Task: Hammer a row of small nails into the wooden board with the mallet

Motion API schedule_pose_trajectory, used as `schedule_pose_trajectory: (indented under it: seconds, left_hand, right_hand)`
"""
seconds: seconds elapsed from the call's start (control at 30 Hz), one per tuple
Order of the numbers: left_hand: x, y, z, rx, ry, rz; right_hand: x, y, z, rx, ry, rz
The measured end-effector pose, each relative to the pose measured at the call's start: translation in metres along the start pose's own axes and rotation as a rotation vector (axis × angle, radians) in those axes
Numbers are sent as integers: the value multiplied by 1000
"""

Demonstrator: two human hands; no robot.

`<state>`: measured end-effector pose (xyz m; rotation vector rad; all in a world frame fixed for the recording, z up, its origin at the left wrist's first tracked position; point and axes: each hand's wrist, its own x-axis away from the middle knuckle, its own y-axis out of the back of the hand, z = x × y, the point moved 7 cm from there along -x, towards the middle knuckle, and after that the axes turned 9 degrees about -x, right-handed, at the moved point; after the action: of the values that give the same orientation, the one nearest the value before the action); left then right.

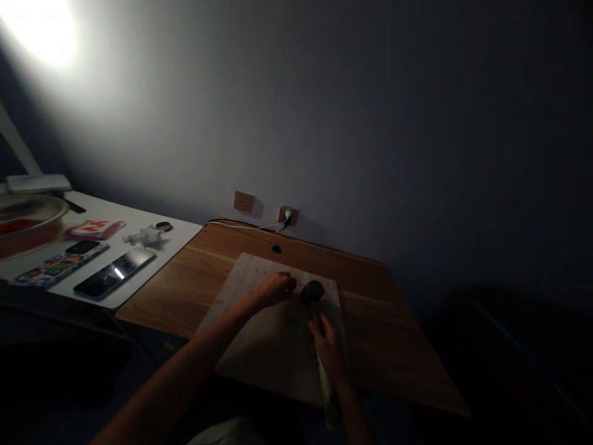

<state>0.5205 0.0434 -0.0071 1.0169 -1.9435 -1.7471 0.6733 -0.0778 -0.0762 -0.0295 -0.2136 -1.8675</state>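
The left hand's (pixel 274 288) fingers are curled in and narrow, over the upper part of the board; something dark shows at their tips, but in this dim light I cannot tell whether it is a held piece or just shadow. The right hand (pixel 328 346) is wrapped around a hammer (pixel 312 291), gripping the handle close below the head.

The hammer's dark head lies just beside the left fingertips, between 3 and 4 o'clock from them, with a slight gap showing. Its long axis runs nearly 12 to 6, the butt of the pale handle pointing just short of 6 o'clock, past the board's near edge. The right hand is the nearer one, being on the handle; the left reaches in from between 7 and 8 o'clock. Whether the head touches the wood below or hangs above it I cannot tell.

Beneath both hands is a pale wooden board (pixel 252 334), laid on a brown wooden table (pixel 389 346). Farther out, a wall socket with a plug (pixel 288 216) sits at 12 o'clock from the left hand, and a smartphone (pixel 115 272) at 9 on a white table (pixel 134 214).
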Motion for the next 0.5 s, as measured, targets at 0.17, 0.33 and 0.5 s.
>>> schedule_pose_trajectory:
  seconds: [0.17, 0.33, 0.5]
  left_hand:
    - [-14, -12, 31, 157, 228, -186]
    - [-11, -25, 37, 134, 244, -212]
    - [-8, -25, 40, 111, 256, -265]
  right_hand:
    - [4, -3, 0, -41, -32, 10]
    - [5, -4, 4, -47, -22, 29]
    - [7, -4, 5, -32, -45, 35]
